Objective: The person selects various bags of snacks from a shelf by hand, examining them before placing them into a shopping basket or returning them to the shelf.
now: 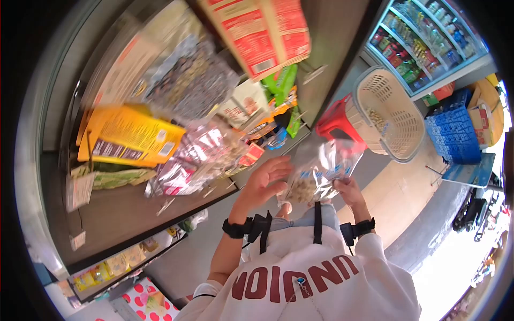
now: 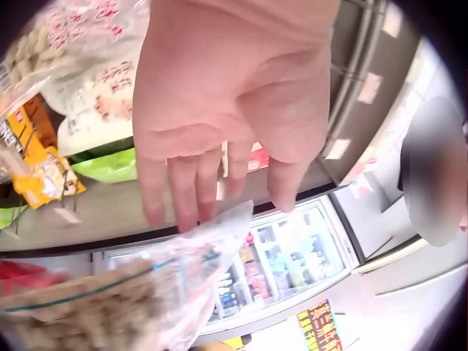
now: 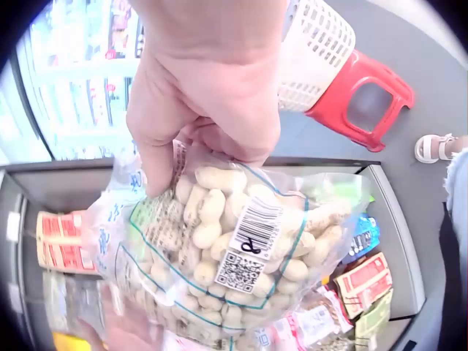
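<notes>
In the head view my right hand (image 1: 350, 192) grips a clear plastic bag of peanuts (image 1: 306, 188) by its edge, in front of my body. The right wrist view shows thumb and fingers pinching the top of this bag, full of unshelled peanuts, with a barcode and QR label (image 3: 250, 245) facing up. My left hand (image 1: 266, 181) is beside the bag's left side, fingers extended and holding nothing. In the left wrist view that hand (image 2: 234, 110) has its palm showing, with fingertips close to the bag's clear upper edge (image 2: 219, 241).
To the left, a shelf carries a yellow pouch (image 1: 128, 136), a bag of dark seeds (image 1: 187, 85), a red-and-cream package (image 1: 262, 32) and other snack bags. A cream basket (image 1: 399, 115) stands by a red stool (image 1: 337, 120); beyond are a blue crate (image 1: 452, 134) and a drinks fridge (image 1: 423, 43).
</notes>
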Available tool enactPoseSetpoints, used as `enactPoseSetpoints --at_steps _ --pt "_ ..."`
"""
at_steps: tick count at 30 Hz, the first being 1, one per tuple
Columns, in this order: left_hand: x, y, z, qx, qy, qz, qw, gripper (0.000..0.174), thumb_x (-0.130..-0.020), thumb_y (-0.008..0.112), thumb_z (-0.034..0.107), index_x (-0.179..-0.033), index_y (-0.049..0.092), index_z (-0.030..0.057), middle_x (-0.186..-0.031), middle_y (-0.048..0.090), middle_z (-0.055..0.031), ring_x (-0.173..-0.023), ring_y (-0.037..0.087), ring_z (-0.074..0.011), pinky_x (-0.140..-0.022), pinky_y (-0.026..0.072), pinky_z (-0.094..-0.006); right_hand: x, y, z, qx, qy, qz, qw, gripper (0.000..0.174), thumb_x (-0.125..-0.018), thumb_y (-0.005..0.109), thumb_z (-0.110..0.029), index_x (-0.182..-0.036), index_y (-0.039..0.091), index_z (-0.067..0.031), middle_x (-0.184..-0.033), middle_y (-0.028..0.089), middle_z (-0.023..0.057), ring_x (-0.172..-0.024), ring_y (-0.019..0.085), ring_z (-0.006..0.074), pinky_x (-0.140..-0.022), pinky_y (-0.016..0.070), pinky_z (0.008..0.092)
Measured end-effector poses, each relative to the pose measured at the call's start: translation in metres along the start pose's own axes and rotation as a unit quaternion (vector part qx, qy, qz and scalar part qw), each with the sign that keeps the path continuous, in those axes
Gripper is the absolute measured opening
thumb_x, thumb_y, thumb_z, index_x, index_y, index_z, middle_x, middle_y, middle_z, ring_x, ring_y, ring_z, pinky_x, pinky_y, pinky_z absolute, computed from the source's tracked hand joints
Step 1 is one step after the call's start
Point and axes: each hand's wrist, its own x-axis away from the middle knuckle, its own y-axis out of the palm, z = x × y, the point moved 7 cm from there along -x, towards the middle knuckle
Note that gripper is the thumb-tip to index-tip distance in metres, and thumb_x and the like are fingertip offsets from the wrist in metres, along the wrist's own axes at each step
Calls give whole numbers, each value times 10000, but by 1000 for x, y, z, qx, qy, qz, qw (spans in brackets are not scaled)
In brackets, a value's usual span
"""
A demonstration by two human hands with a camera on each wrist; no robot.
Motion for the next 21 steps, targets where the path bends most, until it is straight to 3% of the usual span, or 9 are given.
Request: enactPoseSetpoints --at_steps 3,5,6,7,9,15,17,18,21 --pt "-46 24 -44 -51 -56 -65 995 594 -703 624 102 -1214 327 41 -1152 443 -142 -1090 412 -211 -915 322 -328 0 -39 -43 -164 -47 48 984 252 -789 525 -106 -1008 501 15 -925 570 76 -844 545 148 -761 425 286" --pt "-77 45 -74 -302 -32 -105 947 506 -724 594 148 -1161 386 3 -1031 513 -138 -1002 474 -184 -856 371 -327 -7 -64 -62 -193 -60 24 979 287 -798 521 -150 -1046 479 -10 -980 551 67 -885 534 158 -778 423 297" --pt "-87 58 -90 -253 -107 -129 953 347 -772 557 168 -1056 481 -15 -926 557 -119 -899 530 -158 -777 424 -301 -13 -76 -71 -246 -62 58 966 306 -804 514 -155 -1075 454 -25 -1010 536 59 -910 524 161 -788 422 303" --pt "-105 74 -87 -253 -101 -136 952 347 -772 557 168 -1056 481 -15 -926 557 -119 -899 530 -158 -777 424 -301 -20 -86 -81 -298 -64 89 948 327 -809 506 -160 -1104 429 -40 -1040 522 51 -935 513 165 -798 421 309" --pt "-129 98 -102 -23 -240 -46 969 239 -811 508 145 -990 522 -13 -848 577 -104 -813 559 -144 -695 455 -267 -30 -107 -104 -287 -72 94 950 352 -812 498 -146 -1138 390 -67 -1071 502 36 -967 495 165 -814 416 317" --pt "-220 142 -94 65 -129 -39 989 416 -783 525 63 -1163 361 23 -866 554 -108 -780 560 -152 -652 466 -242 -56 -222 -121 -334 -145 209 908 293 -812 479 -93 -1096 416 -56 -1065 497 53 -976 487 175 -837 406 323" --pt "-236 134 -105 -93 -57 -56 992 425 -766 542 67 -1156 378 37 -919 539 -116 -838 541 -163 -679 456 -261 -77 -261 -114 -350 -148 218 899 279 -812 472 -84 -1084 423 -51 -1054 502 59 -973 489 178 -835 409 323" --pt "-233 138 -97 -108 -137 -54 983 373 -782 519 75 -1133 406 21 -982 512 -92 -938 503 -145 -777 420 -248 -85 -280 -107 -371 -151 228 888 264 -812 466 -75 -1072 429 -45 -1043 507 65 -970 491 182 -833 413 323" --pt "-216 125 -114 -142 -150 -45 978 371 -779 527 82 -1125 410 17 -981 514 -96 -928 512 -154 -771 423 -251 -107 -325 -88 -398 -156 276 861 206 -815 440 -53 -1019 458 -37 -969 528 73 -900 510 181 -784 430 303"
